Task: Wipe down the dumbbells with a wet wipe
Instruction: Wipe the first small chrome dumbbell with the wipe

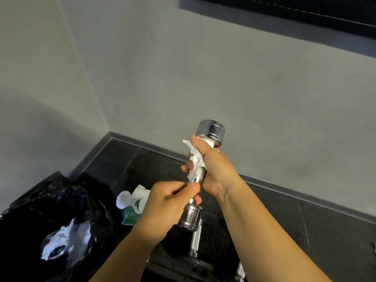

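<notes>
A small chrome dumbbell (pixel 211 130) is held up nearly upright in front of the grey wall, one head at the top and the other low down. My right hand (pixel 213 169) wraps a white wet wipe (pixel 196 158) around the upper part of the knurled handle, just under the top head. My left hand (pixel 171 204) grips the lower end of the handle, just above the bottom head (pixel 190 217).
A black bin bag (pixel 50 216) with used white wipes stands at the lower left. A green wipe pack (pixel 132 206) with its white lid open lies on the dark floor. A dumbbell rack (pixel 196 239) with metal bars sits below my hands.
</notes>
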### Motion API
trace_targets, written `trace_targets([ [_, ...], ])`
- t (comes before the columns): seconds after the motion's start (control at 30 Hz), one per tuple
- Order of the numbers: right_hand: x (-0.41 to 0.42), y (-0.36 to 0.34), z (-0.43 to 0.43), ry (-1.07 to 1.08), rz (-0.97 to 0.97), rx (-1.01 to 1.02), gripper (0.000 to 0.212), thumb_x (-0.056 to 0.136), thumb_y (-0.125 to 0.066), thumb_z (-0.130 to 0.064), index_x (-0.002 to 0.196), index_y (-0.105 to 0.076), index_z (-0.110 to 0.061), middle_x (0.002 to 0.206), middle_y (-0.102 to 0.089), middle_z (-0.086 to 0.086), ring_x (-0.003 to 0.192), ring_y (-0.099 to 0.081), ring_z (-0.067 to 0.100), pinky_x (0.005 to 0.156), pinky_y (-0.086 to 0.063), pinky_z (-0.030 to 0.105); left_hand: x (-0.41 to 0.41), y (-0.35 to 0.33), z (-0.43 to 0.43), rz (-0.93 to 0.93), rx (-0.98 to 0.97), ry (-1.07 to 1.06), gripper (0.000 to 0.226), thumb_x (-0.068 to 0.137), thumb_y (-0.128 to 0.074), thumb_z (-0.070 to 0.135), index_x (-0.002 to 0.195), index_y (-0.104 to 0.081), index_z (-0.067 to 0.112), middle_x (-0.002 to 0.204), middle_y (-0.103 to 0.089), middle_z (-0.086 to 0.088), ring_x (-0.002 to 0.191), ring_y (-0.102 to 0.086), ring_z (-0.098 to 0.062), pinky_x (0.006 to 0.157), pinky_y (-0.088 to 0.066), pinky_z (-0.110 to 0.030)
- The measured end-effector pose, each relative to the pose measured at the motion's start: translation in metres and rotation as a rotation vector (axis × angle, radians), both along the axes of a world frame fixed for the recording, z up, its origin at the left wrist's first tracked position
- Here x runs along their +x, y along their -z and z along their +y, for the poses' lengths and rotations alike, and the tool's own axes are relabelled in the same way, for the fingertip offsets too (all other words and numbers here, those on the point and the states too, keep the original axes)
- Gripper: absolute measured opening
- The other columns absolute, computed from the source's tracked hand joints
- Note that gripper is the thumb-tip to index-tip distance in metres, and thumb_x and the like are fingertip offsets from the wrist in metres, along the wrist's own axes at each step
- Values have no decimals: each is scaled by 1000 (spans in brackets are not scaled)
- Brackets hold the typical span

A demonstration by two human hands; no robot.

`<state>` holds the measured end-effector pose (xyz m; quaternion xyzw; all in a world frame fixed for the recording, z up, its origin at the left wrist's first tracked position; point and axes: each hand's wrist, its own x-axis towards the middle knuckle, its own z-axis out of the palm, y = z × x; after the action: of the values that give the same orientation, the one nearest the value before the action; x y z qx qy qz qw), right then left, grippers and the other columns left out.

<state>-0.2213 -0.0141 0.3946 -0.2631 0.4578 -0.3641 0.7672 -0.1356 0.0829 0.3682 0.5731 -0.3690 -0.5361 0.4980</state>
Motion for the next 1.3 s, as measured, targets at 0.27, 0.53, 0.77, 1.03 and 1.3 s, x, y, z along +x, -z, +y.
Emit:
trace_targets([
  [0.27, -4, -11, 4, -205, -181, -70, 20, 87, -60, -32, 84, -56, -13, 48, -52, -2, 40, -51, 11, 43, -48, 23, -2, -11, -6, 441, 61, 30, 31, 77, -65, 29, 76, -73, -1, 67, -66, -14, 61, -65, -20, 61, -54, -28],
  [0.53, 20, 20, 25, 22, 615, -368, 29, 78, -61, -39, 100, -57, -20, 90, -69, 9, 83, -67, 25, 80, -56, 45, -8, 7, -5, -287, -74, -183, 36, 86, -61, -2, 52, -58, 7, 40, -51, -2, 38, -48, -18, 39, -41, -35],
  [0.77, -1, 1, 26, -199, 108, -167, 30, 85, -65, -11, 108, -60, 7, 78, -67, 19, 59, -67, 24, 45, -48, 22, 2, -5, -3, 76, -19, -113, 21, 78, -70, 24, 73, -74, 4, 66, -68, -18, 59, -63, -22, 55, -51, -26],
  [1.03, -9, -11, 22, -317, 118, -67, 19, 87, -62, -14, 103, -56, -4, 100, -69, 26, 93, -69, 38, 85, -56, 48, -5, -18, 1, 293, 48, -78, 23, 72, -71, 36, 78, -76, 14, 86, -71, -20, 83, -68, -32, 83, -53, -48],
  [1.3, -21, -7, 12, -319, 296, -107, 20, 82, -66, -14, 96, -52, -10, 91, -71, 24, 88, -68, 44, 82, -53, 52, 37, -4, -13, 72, 190, -104, 28, 95, -46, 14, 96, -69, -2, 83, -76, -8, 80, -72, -12, 90, -52, -34],
])
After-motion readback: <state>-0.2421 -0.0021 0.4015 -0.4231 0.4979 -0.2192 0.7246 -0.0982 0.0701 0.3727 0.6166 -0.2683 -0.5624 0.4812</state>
